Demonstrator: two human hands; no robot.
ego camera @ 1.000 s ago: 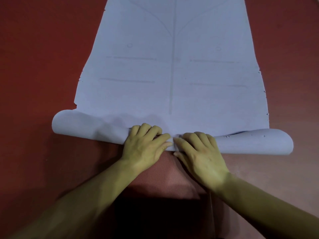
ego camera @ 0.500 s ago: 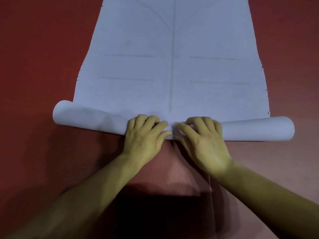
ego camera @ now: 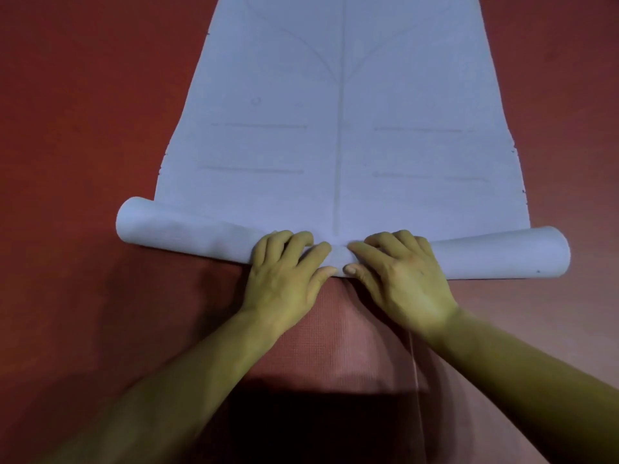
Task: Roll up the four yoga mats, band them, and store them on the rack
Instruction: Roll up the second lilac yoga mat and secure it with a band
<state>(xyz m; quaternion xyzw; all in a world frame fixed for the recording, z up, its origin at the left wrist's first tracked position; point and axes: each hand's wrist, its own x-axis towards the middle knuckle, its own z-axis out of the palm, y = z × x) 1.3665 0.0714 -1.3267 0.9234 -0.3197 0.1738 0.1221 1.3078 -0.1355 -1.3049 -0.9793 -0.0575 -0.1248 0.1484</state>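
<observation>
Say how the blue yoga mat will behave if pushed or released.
The blue yoga mat is probably floppy: its roll narrows where the left hand and right hand grip it, flaring at both ends. Pushed, it should roll onward; released, likely loosen.

1. The pale blue yoga mat runs off the top edge, so its far end is out of view.
2. The left hand and right hand cover the middle of its rolled end; some fingertips bend out of sight.
3. Both forearms are cut off at the bottom edge, the right also at the right edge.
4. Dark specks along the mat's right side are too small to identify.
5. A thin pale line on the red textured surface could be a seam or a cord.
6. Deep shadow swallows that surface nearest the viewer.
</observation>
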